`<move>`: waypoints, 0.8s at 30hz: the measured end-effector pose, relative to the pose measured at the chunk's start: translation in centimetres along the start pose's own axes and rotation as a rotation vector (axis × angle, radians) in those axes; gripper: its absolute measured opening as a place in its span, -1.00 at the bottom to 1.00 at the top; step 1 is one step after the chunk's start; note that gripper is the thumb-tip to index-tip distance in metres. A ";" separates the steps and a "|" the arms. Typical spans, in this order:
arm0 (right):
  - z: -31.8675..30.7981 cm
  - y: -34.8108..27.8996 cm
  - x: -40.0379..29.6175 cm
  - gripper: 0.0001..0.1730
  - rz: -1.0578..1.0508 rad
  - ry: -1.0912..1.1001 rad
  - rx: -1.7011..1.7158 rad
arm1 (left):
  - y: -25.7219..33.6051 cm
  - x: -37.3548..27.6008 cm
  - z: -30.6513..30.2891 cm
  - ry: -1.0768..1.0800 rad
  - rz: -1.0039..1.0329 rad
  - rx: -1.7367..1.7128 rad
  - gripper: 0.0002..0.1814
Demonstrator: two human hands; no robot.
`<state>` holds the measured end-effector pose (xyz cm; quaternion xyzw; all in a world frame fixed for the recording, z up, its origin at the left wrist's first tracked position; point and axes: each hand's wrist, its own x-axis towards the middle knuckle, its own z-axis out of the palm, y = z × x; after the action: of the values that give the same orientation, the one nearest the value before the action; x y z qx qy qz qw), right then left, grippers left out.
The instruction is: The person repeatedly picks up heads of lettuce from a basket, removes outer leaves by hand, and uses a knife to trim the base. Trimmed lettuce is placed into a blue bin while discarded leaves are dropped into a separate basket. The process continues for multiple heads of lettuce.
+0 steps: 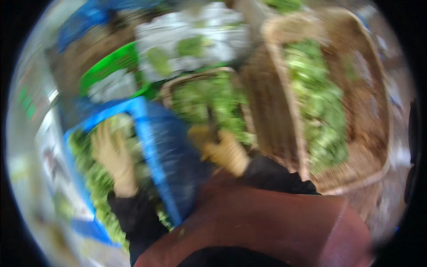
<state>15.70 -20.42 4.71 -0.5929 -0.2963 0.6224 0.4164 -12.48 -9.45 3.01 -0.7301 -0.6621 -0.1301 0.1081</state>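
My left hand (115, 155), in a pale yellow glove, lies with fingers apart on leafy greens (96, 173) inside a blue-lined container (145, 133). Paler leaves (123, 125) lie at its fingertips. My right hand (230, 155), in a similar glove, is closed around what looks like a knife (211, 121), its dark blade pointing away from me. Motion blur hides the handle and the exact grip. A yellowish patch beside that hand is too blurred to name. Just beyond the blade, a smaller basket (165, 91) holds more greens (206, 90).
To the right stands a large woven basket (360, 116) with leafy vegetables (317, 110) along its left side. White wrapped bundles (193, 36) lie at the back, near a green plastic basket (113, 63). A reddish-brown apron (260, 220) covers my lap.
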 end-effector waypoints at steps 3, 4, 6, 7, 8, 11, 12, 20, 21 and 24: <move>-3.0 2.3 -6.4 -0.69 0.418 -0.245 0.109 | 1.3 -4.6 1.1 -0.131 -0.042 0.374 -0.51; -4.6 2.9 -7.8 -0.69 0.321 -0.339 -0.119 | 0.8 -4.8 2.6 -0.081 -0.016 0.342 -0.51; -10.4 2.2 -9.7 -0.70 0.240 -0.379 -0.250 | 0.6 -5.6 4.0 -0.033 0.019 0.332 -0.52; -13.1 1.8 -10.5 -0.70 0.199 -0.410 -0.318 | 1.0 -6.0 4.0 -0.022 0.015 0.345 -0.52; -15.6 -0.3 -9.6 -0.69 0.098 -0.205 -0.154 | 0.4 -5.0 4.6 -0.014 0.028 0.282 -0.54; -28.5 -6.5 -6.4 -0.43 -0.104 0.463 -0.788 | -3.5 -5.9 4.0 0.011 0.058 -0.152 -0.50; -33.4 -7.6 -5.1 -0.30 -0.562 0.584 -1.142 | 2.4 -4.9 1.4 0.067 -0.253 -0.694 -0.44; -51.1 -8.8 10.4 -0.20 0.109 0.314 -1.038 | 22.8 -6.2 -0.5 -0.172 0.016 -0.787 -0.42; -51.8 -7.7 11.3 -0.24 0.066 0.312 -1.026 | 24.4 -6.6 0.0 -0.197 0.042 -0.836 -0.43; -48.4 -8.2 9.0 -0.47 -0.373 0.480 -1.153 | 27.4 -7.0 0.2 -0.311 0.013 -1.024 -0.37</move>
<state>65.15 -14.71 1.50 -0.7824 -0.5793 0.1313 0.1871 14.18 -18.71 0.87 -0.7041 -0.5177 -0.3260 -0.3604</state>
